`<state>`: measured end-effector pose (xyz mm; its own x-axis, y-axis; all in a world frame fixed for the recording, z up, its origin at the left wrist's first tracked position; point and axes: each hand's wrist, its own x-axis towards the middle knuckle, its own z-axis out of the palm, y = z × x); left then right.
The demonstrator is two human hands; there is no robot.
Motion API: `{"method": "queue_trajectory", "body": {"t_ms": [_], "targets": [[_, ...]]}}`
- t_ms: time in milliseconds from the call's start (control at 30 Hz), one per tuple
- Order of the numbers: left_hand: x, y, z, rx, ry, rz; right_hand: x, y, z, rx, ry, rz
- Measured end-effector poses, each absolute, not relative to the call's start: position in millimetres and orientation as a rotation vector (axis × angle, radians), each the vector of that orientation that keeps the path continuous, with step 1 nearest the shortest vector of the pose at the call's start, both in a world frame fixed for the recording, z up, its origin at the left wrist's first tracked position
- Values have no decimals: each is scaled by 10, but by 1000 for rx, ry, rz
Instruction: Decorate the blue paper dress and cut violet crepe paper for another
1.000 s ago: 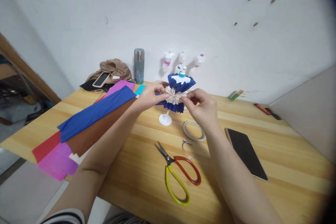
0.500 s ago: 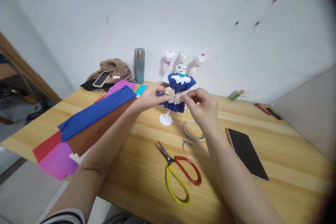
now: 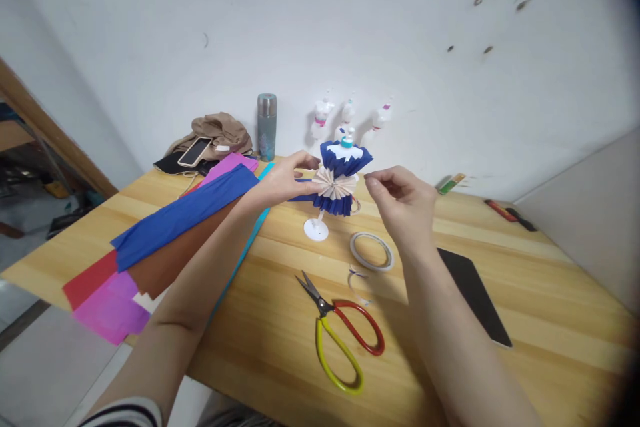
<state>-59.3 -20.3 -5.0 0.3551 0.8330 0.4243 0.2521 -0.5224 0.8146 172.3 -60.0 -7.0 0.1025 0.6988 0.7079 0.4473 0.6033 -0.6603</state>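
A small white dress form (image 3: pixel 316 229) stands upright on its round base. It wears a pleated dark blue paper dress (image 3: pixel 337 205), flared at the top and at the skirt, and a turquoise neck band. Across its waist sits a cream pleated paper fan (image 3: pixel 334 184). My left hand (image 3: pixel 290 179) is at the form's left side, thumb against the fan's left edge, index finger apart from it. My right hand (image 3: pixel 403 199) is off to the right, clear of the fan. Its thumb and forefinger are pinched together; anything between them is too small to make out.
Scissors (image 3: pixel 324 307) lie partly open in front, near a roll of tape (image 3: pixel 354 255). A black tablet (image 3: pixel 473 293) is at right. Coloured paper sheets (image 3: pixel 185 213) cover the left side. A flask (image 3: pixel 267 130) and several white figures (image 3: pixel 323 113) stand by the wall.
My right hand has let go of the fan's right edge and moved right. My left fingers have drawn slightly back and spread. The form stays in place.
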Motion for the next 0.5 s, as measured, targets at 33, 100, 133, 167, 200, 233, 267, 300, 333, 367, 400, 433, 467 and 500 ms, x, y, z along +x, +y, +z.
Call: {"method": "queue_trajectory", "body": {"t_ms": [33,100,133,167,200,233,267,300,333,367,400,433,467,500], "targets": [[-593,-209,-43,1953,936,1156,1722,-604,-67,-999,-1533,247],[-594,-220,-28,1920,910,1181,1717,-613,-58,-992,-1532,258],[-596,-223,-24,1907,894,1194,1716,-617,-55,-989,-1532,260],[-597,-223,-21,1898,881,1205,1717,-620,-51,-989,-1531,260],[-597,-222,-21,1891,874,1214,1721,-622,-49,-990,-1530,259],[-596,-219,-21,1886,872,1220,1726,-623,-47,-992,-1527,255],[-593,-216,-22,1884,874,1227,1734,-623,-46,-994,-1524,250],[-590,-214,-23,1882,878,1240,1744,-622,-45,-998,-1521,242],[-586,-212,-23,1879,884,1262,1756,-621,-44,-1005,-1518,231],[-583,-211,-22,1878,894,1291,1768,-621,-41,-1015,-1520,214],[-582,-213,-19,1876,912,1322,1780,-622,-37,-1028,-1528,192],[-584,-217,-14,1871,942,1353,1791,-624,-32,-1041,-1540,167],[-588,-223,-8,1864,981,1377,1801,-627,-26,-1052,-1553,142],[-594,-234,0,1859,1026,1389,1808,-631,-20,-1059,-1565,121]]}}
